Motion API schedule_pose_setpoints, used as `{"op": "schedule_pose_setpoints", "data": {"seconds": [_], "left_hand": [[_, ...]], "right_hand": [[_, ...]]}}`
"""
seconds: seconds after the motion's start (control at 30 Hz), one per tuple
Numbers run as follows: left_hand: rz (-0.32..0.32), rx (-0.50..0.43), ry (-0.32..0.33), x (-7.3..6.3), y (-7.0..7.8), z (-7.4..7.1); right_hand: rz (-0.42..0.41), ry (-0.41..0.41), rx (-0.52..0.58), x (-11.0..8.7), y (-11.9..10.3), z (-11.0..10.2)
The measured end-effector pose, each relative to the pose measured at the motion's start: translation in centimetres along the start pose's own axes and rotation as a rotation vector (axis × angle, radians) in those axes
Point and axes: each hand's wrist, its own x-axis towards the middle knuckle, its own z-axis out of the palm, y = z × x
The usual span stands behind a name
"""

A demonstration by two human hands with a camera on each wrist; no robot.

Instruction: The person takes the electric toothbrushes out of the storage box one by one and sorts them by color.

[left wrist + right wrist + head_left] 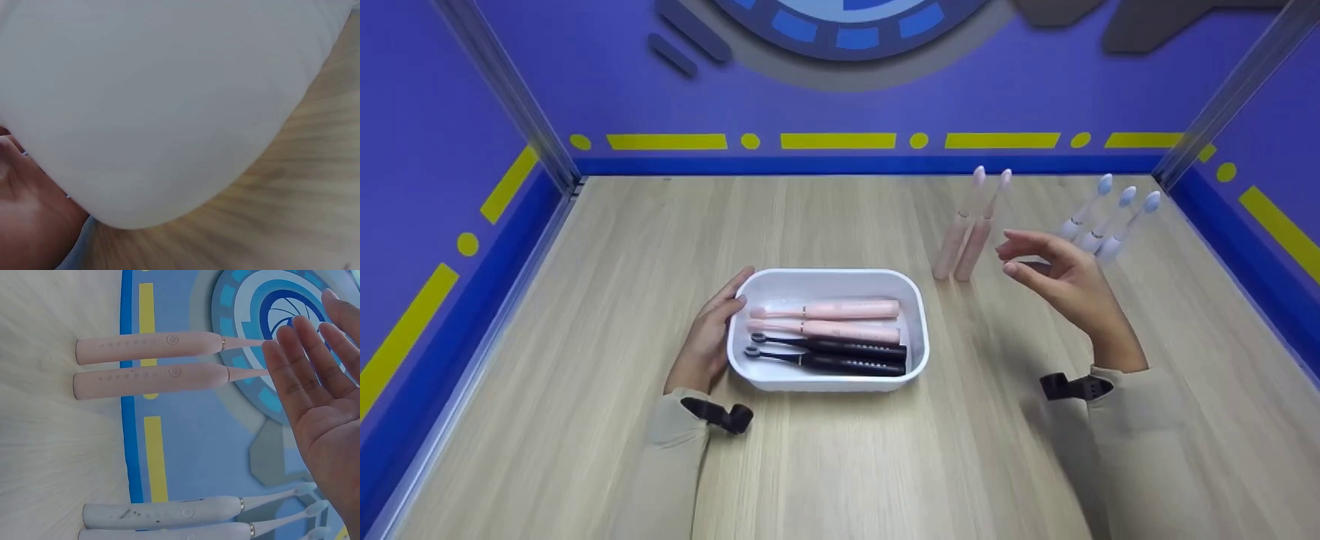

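My left hand [709,334] grips the left end of a white plastic bin [829,384], thumb over its rim. In the left wrist view the bin's side [157,112] fills most of the picture. Inside the bin lie two pink electric toothbrushes [851,310] and two black electric toothbrushes [853,365], side by side with heads to the left. My right hand [1057,274] hovers with nothing in it, fingers relaxed, just right of two upright pink electric toothbrushes [975,240]. In the right wrist view its fingertips overlap the heads of these standing pink toothbrushes [152,379].
Three white electric toothbrushes [1112,241] with bluish heads stand upright at the back right, partly behind my right hand. Blue panels [840,112] with yellow marks wall in the wooden table [825,465] at the back and both sides.
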Motion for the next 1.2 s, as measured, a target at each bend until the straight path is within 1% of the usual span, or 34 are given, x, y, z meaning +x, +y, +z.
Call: {"op": "schedule_pose_setpoints", "data": {"seconds": [0.07,0.23,0.43,0.53,0.63,0.8,0.9,1.07,1.2], "left_hand": [[0.001,-0.005,0.002,0.0,0.0,0.0],[-0.008,0.008,0.011,0.0,0.0,0.0],[0.000,-0.011,-0.001,-0.1,0.1,-0.1],[0.002,0.003,-0.002,-0.1,0.1,-0.1],[0.005,0.009,-0.010,-0.1,0.1,0.0],[0.005,-0.014,-0.015,-0.1,0.1,-0.1],[0.006,-0.023,-0.017,-0.1,0.0,-0.1],[0.008,-0.015,-0.015,-0.1,0.0,-0.1],[0.008,-0.008,-0.011,-0.1,0.1,0.0]], "right_hand": [[0.001,-0.026,-0.002,0.2,-0.1,0.2],[0.002,-0.110,-0.070,0.8,-0.4,0.7],[0.048,-0.254,-0.138,2.2,-0.9,1.8],[0.079,-0.328,-0.175,3.0,-1.3,2.5],[0.117,-0.380,-0.171,3.7,-1.6,3.2],[0.135,-0.445,-0.137,4.9,-1.8,4.8],[0.122,-0.500,-0.160,5.6,-1.9,5.8],[0.127,-0.599,-0.214,6.5,-2.1,7.4],[0.133,-0.651,-0.221,7.0,-2.0,8.6]]}}
